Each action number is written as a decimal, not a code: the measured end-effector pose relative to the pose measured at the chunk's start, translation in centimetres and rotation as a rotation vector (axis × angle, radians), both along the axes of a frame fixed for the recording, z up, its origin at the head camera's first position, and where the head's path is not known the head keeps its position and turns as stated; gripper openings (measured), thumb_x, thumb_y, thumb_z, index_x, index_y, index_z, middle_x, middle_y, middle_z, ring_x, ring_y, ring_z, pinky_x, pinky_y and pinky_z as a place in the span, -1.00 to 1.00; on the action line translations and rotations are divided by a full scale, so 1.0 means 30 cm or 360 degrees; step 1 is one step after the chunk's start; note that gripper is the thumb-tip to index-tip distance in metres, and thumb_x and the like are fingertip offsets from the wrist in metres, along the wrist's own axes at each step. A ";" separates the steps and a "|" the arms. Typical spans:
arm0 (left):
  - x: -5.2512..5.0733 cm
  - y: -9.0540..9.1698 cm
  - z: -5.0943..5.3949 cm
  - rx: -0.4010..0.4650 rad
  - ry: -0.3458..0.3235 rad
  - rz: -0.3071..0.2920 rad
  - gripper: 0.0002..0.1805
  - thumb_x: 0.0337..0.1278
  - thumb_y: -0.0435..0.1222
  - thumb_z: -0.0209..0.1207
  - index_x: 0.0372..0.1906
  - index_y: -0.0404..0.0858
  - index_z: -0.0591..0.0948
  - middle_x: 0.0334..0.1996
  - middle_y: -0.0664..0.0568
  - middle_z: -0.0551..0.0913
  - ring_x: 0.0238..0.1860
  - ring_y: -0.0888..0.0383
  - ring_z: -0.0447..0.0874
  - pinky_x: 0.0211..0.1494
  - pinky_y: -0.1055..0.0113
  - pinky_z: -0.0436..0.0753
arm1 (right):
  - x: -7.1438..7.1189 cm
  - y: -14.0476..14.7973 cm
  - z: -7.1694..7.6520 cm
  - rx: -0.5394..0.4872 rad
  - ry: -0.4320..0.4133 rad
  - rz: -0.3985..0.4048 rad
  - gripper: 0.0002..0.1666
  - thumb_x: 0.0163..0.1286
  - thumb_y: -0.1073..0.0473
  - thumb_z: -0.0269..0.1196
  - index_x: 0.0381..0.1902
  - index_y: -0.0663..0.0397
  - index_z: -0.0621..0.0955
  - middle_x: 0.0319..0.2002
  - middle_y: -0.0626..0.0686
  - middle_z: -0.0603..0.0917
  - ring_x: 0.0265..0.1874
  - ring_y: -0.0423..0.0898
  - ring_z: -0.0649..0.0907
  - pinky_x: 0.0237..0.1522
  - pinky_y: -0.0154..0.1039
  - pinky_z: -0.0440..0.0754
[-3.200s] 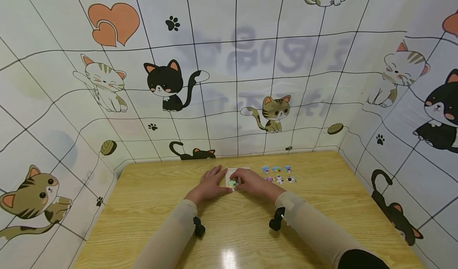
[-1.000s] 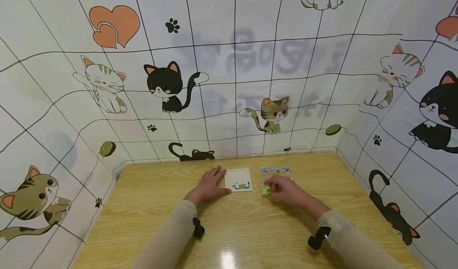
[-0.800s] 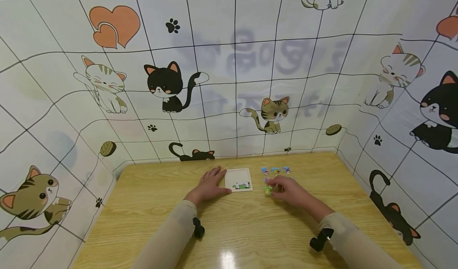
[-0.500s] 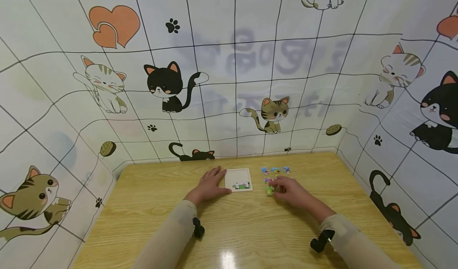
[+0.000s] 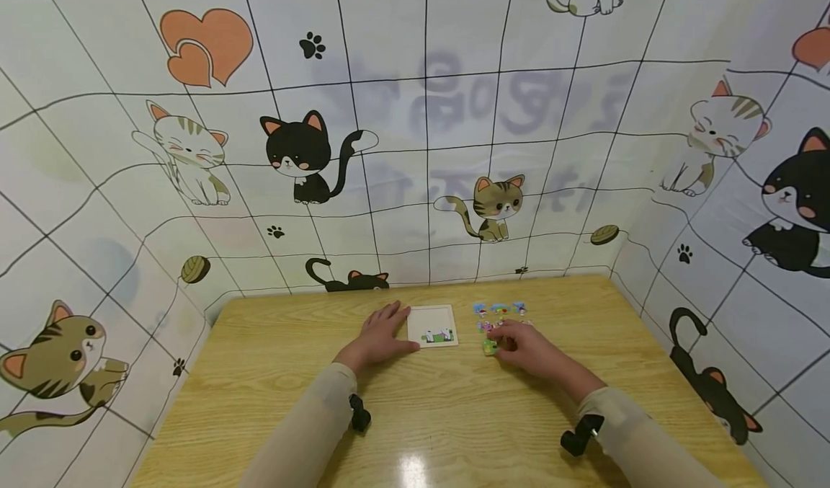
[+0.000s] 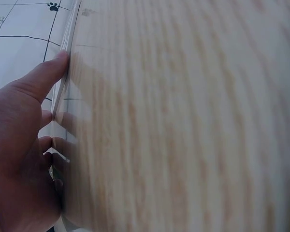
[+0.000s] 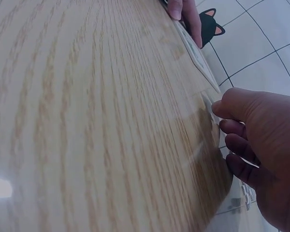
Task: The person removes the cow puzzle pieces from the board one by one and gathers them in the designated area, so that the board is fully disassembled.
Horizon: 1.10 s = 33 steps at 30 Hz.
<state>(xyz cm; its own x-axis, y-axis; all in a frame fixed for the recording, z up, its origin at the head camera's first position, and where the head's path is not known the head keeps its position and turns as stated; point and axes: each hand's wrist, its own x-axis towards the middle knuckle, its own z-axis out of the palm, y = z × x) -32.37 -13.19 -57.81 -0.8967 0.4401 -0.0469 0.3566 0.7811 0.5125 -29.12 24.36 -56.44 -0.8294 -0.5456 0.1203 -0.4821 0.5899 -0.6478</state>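
My left hand (image 5: pixel 381 336) lies on the table with thumb and fingers spread, touching the left edge of a square white puzzle tray (image 5: pixel 428 318). In the tray's lower part sit joined jigsaw pieces (image 5: pixel 437 336) with green and white figures. To the right of the tray, my right hand (image 5: pixel 528 347) pinches a green jigsaw piece (image 5: pixel 489 347) low at the tabletop. Its fingertips (image 7: pixel 217 108) partly hide that piece in the right wrist view. Just beyond it are loose pieces, a pink one (image 5: pixel 485 326) among them, some covered by the hand.
A row of blue jigsaw pieces (image 5: pixel 499 308) lies farther back on the wooden table (image 5: pixel 285 387). Cloth walls with cat drawings (image 5: pixel 298 156) rise along the table's back and sides. A black wrist camera (image 5: pixel 581 436) is strapped to the right sleeve, another (image 5: pixel 359 413) to the left.
Over about three seconds, the right hand has moved from the tray to the right with the green piece. Lately piece and hand have shifted slightly rightward. The left hand has stayed put.
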 end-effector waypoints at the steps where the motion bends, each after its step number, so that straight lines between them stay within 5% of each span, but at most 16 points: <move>1: 0.002 0.000 0.004 0.0005 0.0003 -0.0002 0.07 0.15 0.32 0.24 0.63 -0.09 0.15 0.63 -0.13 -0.04 0.61 -0.17 -0.15 0.54 -0.26 -0.13 | 0.000 -0.002 0.000 0.0001 -0.0003 -0.0005 -0.59 0.32 0.32 0.39 0.13 0.19 0.69 -0.17 0.02 0.62 -0.35 -0.18 0.47 -0.32 -0.30 0.49; 19: -0.003 -0.002 0.014 -0.0016 -0.0001 -0.0005 0.08 0.11 0.34 0.26 0.62 -0.06 0.17 0.63 -0.11 -0.01 0.61 -0.16 -0.12 0.52 -0.27 -0.06 | -0.008 -0.007 -0.010 0.0032 -0.0010 -0.0029 -0.67 0.30 0.31 0.40 0.03 0.10 0.69 -0.29 -0.05 0.52 -0.33 -0.17 0.44 -0.31 -0.28 0.46; 33: -0.001 0.000 0.014 -0.0015 -0.0006 -0.0010 0.06 0.15 0.32 0.25 0.63 -0.06 0.16 0.63 -0.11 -0.02 0.61 -0.16 -0.13 0.55 -0.24 -0.09 | -0.002 -0.003 -0.006 0.0012 -0.0065 -0.0043 -0.65 0.34 0.28 0.39 0.08 0.14 0.67 -0.20 -0.02 0.56 -0.27 -0.11 0.47 -0.24 -0.22 0.50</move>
